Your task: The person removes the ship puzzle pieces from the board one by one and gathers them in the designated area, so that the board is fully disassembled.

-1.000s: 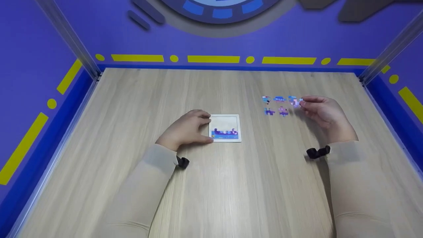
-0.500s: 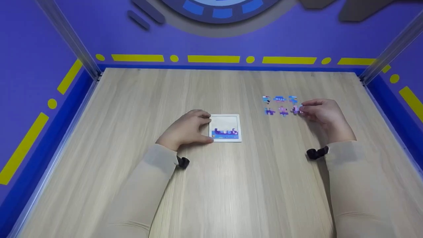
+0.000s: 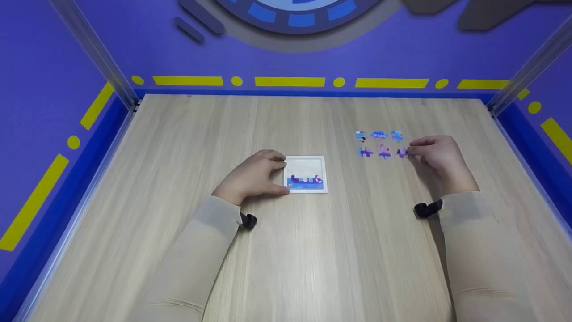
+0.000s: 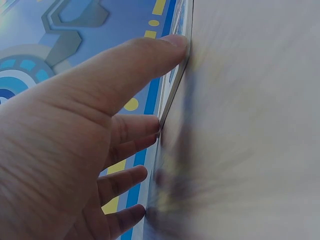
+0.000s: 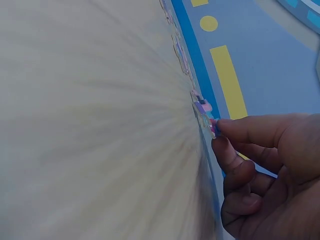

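A white puzzle tray [image 3: 308,166] lies flat on the wooden table [image 3: 313,250], with a blue and purple strip of pieces along its near edge. My left hand [image 3: 280,173] grips its left edge, thumb at the near corner and index finger at the far corner. In the left wrist view the fingertips [image 4: 150,127] touch the tray's edge [image 4: 172,85]. My right hand [image 3: 410,150] pinches a pink and purple puzzle piece [image 3: 403,153] between thumb and index finger, low at the table. The right wrist view shows that piece [image 5: 214,127] in the fingertips [image 5: 227,125].
Several loose puzzle pieces [image 3: 378,135] lie in two short rows left of my right hand. Blue and purple walls [image 3: 290,58] with yellow marks enclose the table on three sides. Both arms wear beige sleeves [image 3: 192,250].
My right hand has carried its piece from beside the far row toward me, down to the right end of the near row. The left hand and tray have stayed put.
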Demonstrator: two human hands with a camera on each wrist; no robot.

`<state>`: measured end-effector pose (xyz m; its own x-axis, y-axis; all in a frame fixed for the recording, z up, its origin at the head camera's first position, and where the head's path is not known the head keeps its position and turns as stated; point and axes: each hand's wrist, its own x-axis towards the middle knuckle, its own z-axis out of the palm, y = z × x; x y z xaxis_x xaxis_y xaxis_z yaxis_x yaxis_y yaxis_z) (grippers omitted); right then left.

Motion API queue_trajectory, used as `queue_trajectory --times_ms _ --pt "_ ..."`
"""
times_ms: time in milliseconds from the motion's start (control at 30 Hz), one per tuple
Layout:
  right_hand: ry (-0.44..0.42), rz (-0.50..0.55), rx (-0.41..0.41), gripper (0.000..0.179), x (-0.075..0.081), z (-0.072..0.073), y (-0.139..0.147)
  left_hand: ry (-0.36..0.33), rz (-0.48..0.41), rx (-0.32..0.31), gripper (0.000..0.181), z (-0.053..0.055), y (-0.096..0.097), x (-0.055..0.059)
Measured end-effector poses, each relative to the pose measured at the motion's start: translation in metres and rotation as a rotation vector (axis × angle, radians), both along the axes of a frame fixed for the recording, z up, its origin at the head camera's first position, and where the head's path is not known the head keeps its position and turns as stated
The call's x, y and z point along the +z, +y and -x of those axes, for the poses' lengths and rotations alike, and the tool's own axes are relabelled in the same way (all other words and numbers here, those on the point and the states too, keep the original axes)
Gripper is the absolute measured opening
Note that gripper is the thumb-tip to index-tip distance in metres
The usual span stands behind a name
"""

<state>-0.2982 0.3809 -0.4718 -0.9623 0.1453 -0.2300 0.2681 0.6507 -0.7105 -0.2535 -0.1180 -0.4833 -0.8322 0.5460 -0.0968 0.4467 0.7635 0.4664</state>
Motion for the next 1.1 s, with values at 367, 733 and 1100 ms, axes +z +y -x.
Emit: queue_trajectory --times_ms 367,733,1100 --pt "0.027 0.069 -0.041 0.054 0.003 -0.003 -0.003 0.021 0.008 -0.009 0.084 0.0 -0.001 0.0" --pt "0.066 0.095 0.017 0.056 0.018 -0.008 -0.042 0.024 0.015 0.007 0.086 -0.001 -0.001 -0.002" --pt "0.211 0.113 0.16 0.046 0.042 -0.017 -0.105 0.013 0.018 0.015 0.085 -0.002 -0.001 -0.001"
